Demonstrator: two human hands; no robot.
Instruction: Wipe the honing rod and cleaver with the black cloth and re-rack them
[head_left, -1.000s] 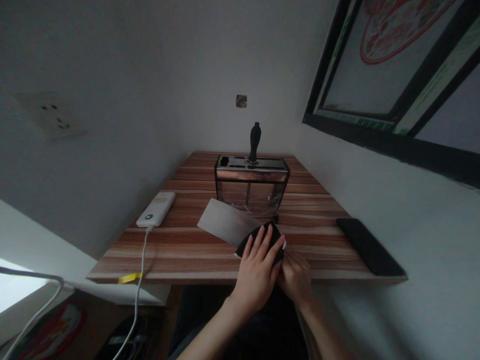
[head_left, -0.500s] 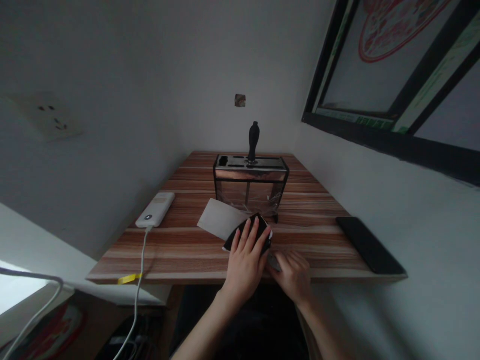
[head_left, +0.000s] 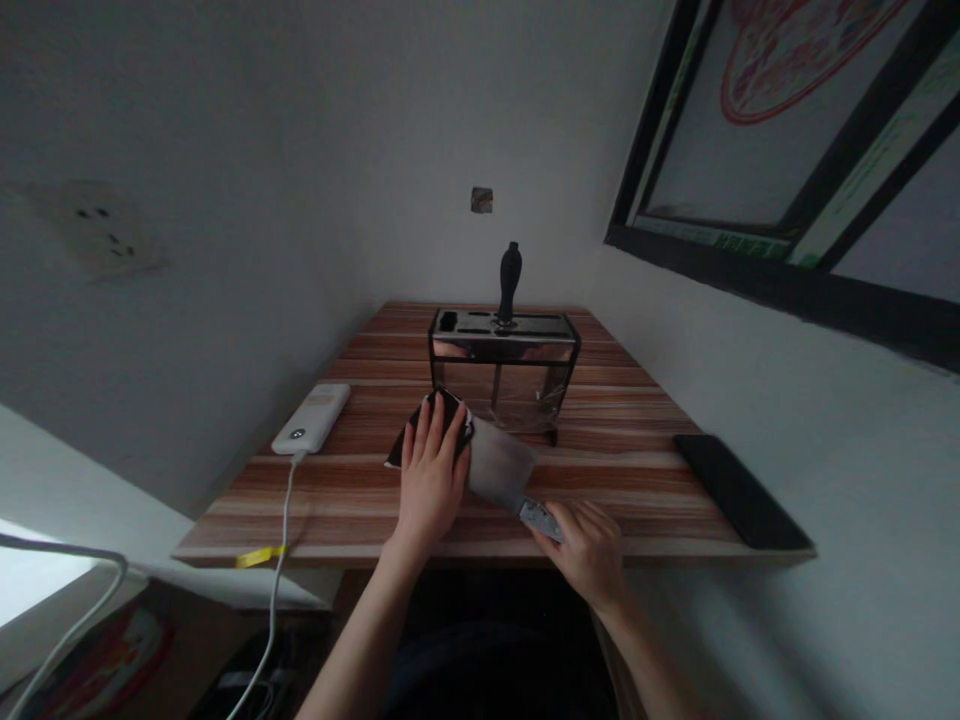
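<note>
My right hand [head_left: 586,548] is wrapped round the grey handle [head_left: 541,519] of a cleaver near the table's front edge. Its broad, pale metal blade [head_left: 501,466] lies low over the table, pointing to the far left. My left hand [head_left: 430,482] rests with fingers stretched out on a black cloth [head_left: 398,453] at the blade's far end, pressing it down. That end of the blade is hidden under cloth and hand. Just behind stands a clear-sided knife block [head_left: 501,350] with one black-handled tool [head_left: 509,280] upright in it.
On the left of the wooden table [head_left: 360,505] lies a white power bank [head_left: 312,419] with a white cable [head_left: 280,560] hanging over the edge. A black phone [head_left: 739,490] lies at the right edge. Walls close in on both sides.
My left hand and the black cloth have slid left along the blade, from near the handle to the far end. The near part of the blade now shows. My right hand has hardly moved.
</note>
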